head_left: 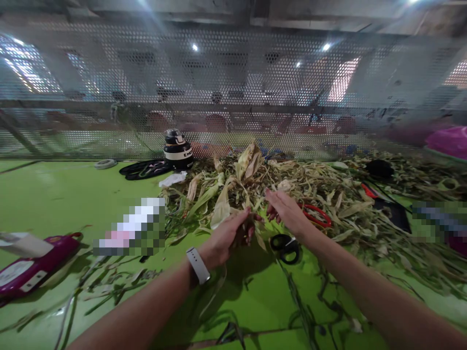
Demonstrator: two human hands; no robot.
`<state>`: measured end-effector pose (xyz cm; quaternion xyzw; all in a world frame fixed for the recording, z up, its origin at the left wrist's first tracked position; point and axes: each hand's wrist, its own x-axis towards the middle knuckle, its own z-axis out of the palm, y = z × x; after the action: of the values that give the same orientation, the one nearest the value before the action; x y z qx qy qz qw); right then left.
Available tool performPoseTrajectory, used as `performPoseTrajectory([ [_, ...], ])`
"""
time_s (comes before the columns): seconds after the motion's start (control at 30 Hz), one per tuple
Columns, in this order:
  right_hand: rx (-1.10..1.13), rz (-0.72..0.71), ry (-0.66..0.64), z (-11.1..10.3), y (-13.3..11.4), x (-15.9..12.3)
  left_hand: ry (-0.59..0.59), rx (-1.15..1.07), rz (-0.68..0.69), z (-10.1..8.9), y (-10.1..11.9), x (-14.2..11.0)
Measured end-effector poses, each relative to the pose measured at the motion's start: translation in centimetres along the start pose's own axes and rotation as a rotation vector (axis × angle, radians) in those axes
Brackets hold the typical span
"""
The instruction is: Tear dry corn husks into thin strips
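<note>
In the lower middle, my left hand (231, 236), a white band on its wrist, has curled fingers around a dry corn husk (221, 209). Pale strips of husk stick out above and below these fingers. My right hand (286, 211) is just to the right, a small gap away, with loosely bent fingers and nothing visible in them. Black-handled scissors (288, 250) lie on the green table (251, 301) below the right hand. Red-handled scissors (317, 216) lie partly behind the right wrist, against the heap of dry husks (310, 177).
A black bottle with a white band (178, 149) stands at the back beside a coiled black item (146, 168). A magenta device (40, 265) lies at the left. Loose strips litter the front. A perforated metal screen (233, 82) closes off the back.
</note>
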<state>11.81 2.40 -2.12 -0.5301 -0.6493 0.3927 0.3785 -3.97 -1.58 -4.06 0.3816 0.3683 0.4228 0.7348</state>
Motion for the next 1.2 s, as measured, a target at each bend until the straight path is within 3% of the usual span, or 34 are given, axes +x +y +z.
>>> performPoseTrajectory([
  [0.1,-0.096,0.039,-0.04,0.1,-0.2,-0.3,0.033,-0.121,0.01,-0.1,0.2,0.0],
  [0.2,-0.152,-0.018,-0.119,0.3,-0.4,-0.6,0.083,-0.196,0.044,-0.1,0.4,0.0],
  [0.47,-0.292,-0.432,-0.097,0.5,-0.5,-0.9,0.136,-0.237,0.168,0.0,0.5,0.2],
  [0.67,-0.639,-0.711,0.107,0.5,-0.4,-1.5,0.191,-0.205,0.225,0.3,0.3,0.2],
  [0.73,-0.694,-0.705,0.092,0.5,-0.4,-1.5,0.189,-0.212,0.217,0.5,0.3,0.0],
  [0.8,-0.679,-0.661,-0.006,0.6,-0.4,-1.5,0.175,-0.207,0.207,0.6,0.2,-0.1],
  [0.93,-0.492,-0.57,-0.19,1.0,-0.2,-1.3,0.146,-0.115,0.24,0.4,0.0,0.0],
  [1.2,-0.338,-0.512,-0.307,0.8,-0.4,-1.1,0.229,0.091,0.281,-0.1,-0.1,0.6],
])
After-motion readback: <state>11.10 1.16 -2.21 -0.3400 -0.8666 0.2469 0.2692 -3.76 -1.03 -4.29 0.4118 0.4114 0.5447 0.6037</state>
